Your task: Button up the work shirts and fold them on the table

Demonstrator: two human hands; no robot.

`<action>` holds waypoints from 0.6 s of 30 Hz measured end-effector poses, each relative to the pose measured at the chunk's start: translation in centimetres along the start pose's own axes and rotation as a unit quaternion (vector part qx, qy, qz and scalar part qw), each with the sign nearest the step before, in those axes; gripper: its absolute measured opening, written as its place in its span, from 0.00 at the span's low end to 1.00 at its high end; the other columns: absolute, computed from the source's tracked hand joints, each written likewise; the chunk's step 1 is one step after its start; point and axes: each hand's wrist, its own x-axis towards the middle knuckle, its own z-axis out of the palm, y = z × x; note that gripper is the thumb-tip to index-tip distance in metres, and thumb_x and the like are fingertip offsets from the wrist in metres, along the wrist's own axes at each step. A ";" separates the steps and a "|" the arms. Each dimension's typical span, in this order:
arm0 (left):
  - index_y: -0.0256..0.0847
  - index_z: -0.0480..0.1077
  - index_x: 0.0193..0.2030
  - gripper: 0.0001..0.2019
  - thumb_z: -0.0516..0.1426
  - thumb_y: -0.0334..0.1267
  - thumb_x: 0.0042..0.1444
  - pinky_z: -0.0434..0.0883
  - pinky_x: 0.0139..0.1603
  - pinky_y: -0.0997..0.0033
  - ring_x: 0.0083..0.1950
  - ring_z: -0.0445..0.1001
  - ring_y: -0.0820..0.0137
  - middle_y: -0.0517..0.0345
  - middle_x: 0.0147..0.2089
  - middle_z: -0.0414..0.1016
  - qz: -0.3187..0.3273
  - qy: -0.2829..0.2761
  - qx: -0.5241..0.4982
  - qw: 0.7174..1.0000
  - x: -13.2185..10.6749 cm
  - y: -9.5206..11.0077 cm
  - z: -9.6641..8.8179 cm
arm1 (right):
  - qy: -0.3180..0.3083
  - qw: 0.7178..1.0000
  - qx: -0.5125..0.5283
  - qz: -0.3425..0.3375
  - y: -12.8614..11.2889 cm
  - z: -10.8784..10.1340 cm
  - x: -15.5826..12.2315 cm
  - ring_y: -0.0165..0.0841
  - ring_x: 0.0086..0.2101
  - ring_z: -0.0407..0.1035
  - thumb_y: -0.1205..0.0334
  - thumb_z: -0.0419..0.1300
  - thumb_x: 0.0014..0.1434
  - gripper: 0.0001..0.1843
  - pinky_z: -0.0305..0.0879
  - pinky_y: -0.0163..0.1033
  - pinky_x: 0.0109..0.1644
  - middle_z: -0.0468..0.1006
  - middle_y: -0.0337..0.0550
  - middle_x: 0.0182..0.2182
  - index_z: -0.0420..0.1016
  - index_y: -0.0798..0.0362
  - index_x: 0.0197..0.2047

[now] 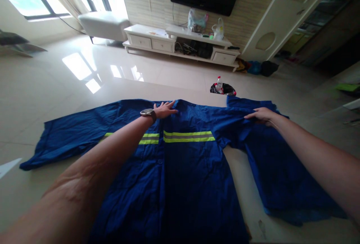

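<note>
Your left hand [165,110] lies open on the collar of the reflective-striped blue work jacket [191,184], your right hand [261,115] flat near its shoulder; uneven pressure could slide cloth across the glossy tile floor [17,195], creasing it.

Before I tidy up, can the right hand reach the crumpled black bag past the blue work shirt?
Probably yes. The right hand rests on the blue work shirt, and the crumpled black bag lies just beyond it on the tiled floor. Only a raised part of the shirt seems to lie between them.
</note>
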 end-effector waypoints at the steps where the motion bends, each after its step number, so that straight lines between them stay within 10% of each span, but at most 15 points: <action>1: 0.56 0.52 0.79 0.42 0.49 0.68 0.61 0.41 0.68 0.16 0.78 0.46 0.33 0.47 0.77 0.58 -0.007 0.008 0.020 1.000 -0.3 0.7 0.6 | 0.018 0.999 0.037 0.011 -0.3 0.1 -0.2 0.29 0.34 0.73 0.65 0.73 0.46 0.58 0.74 0.35 0.39 0.75 0.54 0.47 0.53 0.59 0.77; 5: 0.54 0.53 0.78 0.44 0.48 0.72 0.60 0.29 0.67 0.14 0.79 0.33 0.27 0.52 0.81 0.48 0.037 0.084 0.056 0.994 -1.5 2.2 3.6 | 0.092 0.990 0.110 -0.003 -3.1 0.3 -1.8 0.28 0.37 0.72 0.62 0.74 0.46 0.50 0.75 0.35 0.45 0.75 0.51 0.46 0.65 0.58 0.71; 9: 0.54 0.52 0.79 0.44 0.47 0.71 0.61 0.26 0.66 0.13 0.79 0.29 0.27 0.57 0.81 0.46 0.045 0.096 0.047 0.993 -1.6 2.3 4.5 | 0.191 0.952 -0.049 -0.236 -7.5 1.9 -7.8 0.27 0.42 0.69 0.62 0.73 0.49 0.27 0.69 0.30 0.56 0.75 0.48 0.42 0.79 0.61 0.52; 12: 0.53 0.52 0.79 0.43 0.48 0.70 0.62 0.26 0.66 0.13 0.79 0.29 0.27 0.58 0.81 0.46 0.047 0.095 0.043 0.993 -1.5 2.4 4.2 | 0.083 0.905 -0.078 -0.409 -10.3 5.5 -14.9 0.25 0.43 0.68 0.56 0.67 0.59 0.25 0.67 0.27 0.54 0.73 0.49 0.44 0.75 0.63 0.55; 15: 0.52 0.52 0.79 0.42 0.48 0.68 0.63 0.25 0.67 0.13 0.79 0.30 0.28 0.58 0.81 0.46 0.049 0.098 0.043 0.993 -1.6 2.6 4.1 | -0.286 0.803 -0.148 -0.501 -10.9 9.4 -19.6 0.23 0.44 0.68 0.41 0.61 0.65 0.35 0.68 0.27 0.51 0.72 0.49 0.50 0.70 0.60 0.64; 18: 0.51 0.52 0.79 0.41 0.49 0.66 0.64 0.26 0.66 0.12 0.79 0.30 0.27 0.58 0.81 0.46 0.053 0.106 0.043 0.992 -1.6 2.7 4.3 | -0.262 0.809 -0.208 -0.483 -9.1 11.7 -19.8 0.29 0.56 0.66 0.42 0.53 0.71 0.34 0.66 0.36 0.66 0.67 0.52 0.59 0.68 0.59 0.68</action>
